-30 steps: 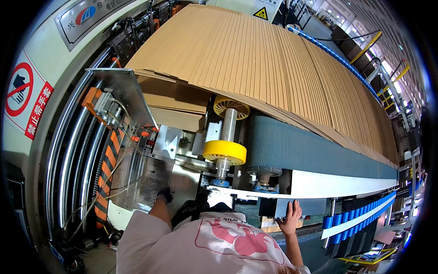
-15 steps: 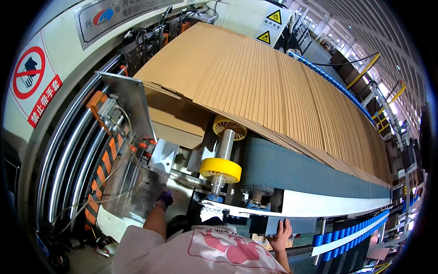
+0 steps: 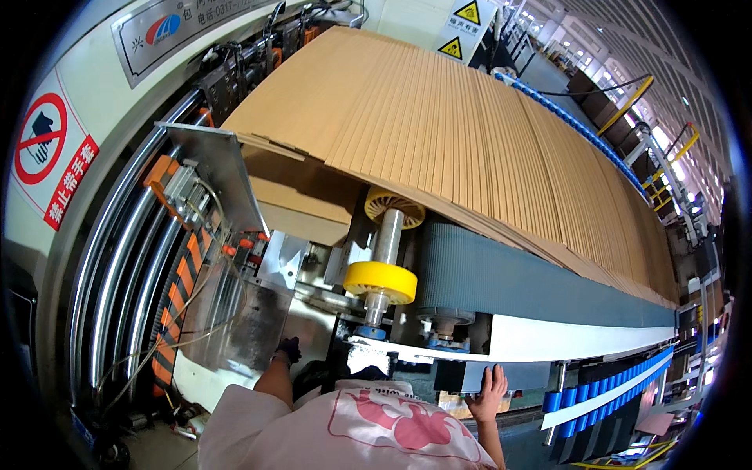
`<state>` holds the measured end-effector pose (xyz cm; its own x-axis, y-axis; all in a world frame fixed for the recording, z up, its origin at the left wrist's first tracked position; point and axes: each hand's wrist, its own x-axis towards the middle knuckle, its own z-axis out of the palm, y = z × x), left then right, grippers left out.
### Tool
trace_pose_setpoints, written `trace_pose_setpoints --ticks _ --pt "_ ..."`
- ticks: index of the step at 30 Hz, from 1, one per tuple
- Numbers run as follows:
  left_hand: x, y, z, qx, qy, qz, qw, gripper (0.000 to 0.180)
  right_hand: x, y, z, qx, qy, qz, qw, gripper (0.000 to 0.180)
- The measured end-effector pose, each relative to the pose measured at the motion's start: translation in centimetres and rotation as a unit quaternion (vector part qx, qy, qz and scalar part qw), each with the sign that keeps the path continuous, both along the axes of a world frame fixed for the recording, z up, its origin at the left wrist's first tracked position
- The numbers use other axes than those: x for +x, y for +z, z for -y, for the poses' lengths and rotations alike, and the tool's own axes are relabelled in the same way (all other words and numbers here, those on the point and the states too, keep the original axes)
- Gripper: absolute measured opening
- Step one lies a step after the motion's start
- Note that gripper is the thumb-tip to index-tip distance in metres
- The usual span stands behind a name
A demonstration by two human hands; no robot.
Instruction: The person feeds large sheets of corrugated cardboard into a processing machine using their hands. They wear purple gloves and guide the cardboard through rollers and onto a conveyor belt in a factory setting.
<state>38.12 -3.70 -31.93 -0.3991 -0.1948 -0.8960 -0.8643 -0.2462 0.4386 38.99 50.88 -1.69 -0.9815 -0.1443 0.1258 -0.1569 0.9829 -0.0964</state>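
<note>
Keeping a wide, apparently empty grip with the right hand (image 3: 486, 399) at the grey panel (image 3: 526, 376); cannot tell the grip of the left hand (image 3: 290, 348) near the metal plate (image 3: 262, 325). Leaving cardboard sheets (image 3: 439, 117) overlapped above the ribbed belt (image 3: 509, 274), unshifted since half a second ago, so apparently unhandled.

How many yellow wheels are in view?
2: the near yellow wheel on the metal shaft, and the far yellow wheel farther along it, by the edge of the cardboard sheets. Others may be hidden underneath.

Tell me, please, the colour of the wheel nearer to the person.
The nearer wheel is bright yellow, shown best in the head view.
</note>
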Motion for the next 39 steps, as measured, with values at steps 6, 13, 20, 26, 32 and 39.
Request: trace_pose_setpoints --ticks 6,13,20,26,32,39 --pt "1.6 -1.4 1.7 0.005 0.029 -0.012 0.999 0.037 0.0 0.5 0.4 0.003 0.004 0.006 1.000 0.096" --pt "0.6 -1.4 1.8 0.024 0.060 0.002 0.998 0.041 -0.2 0.4 0.4 0.004 0.003 0.000 1.000 0.097" --pt "-1.8 0.1 0.6 0.042 0.048 -0.007 0.998 0.038 -0.1 0.5 0.4 0.013 -0.004 0.003 1.000 0.097" --pt "-1.3 -1.5 1.3 0.011 0.009 -0.026 1.000 0.042 -0.2 0.2 0.3 0.013 0.000 -0.001 1.000 0.095" --pt "-0.4 -1.2 1.4 -0.007 0.043 0.029 0.999 0.051 0.1 0.0 0.2 0.019 -0.009 -0.001 1.000 0.094" --pt "0.6 -2.5 2.8 0.055 0.066 -0.031 0.996 0.043 -0.1 0.2 0.5 0.015 -0.007 -0.001 1.000 0.094"
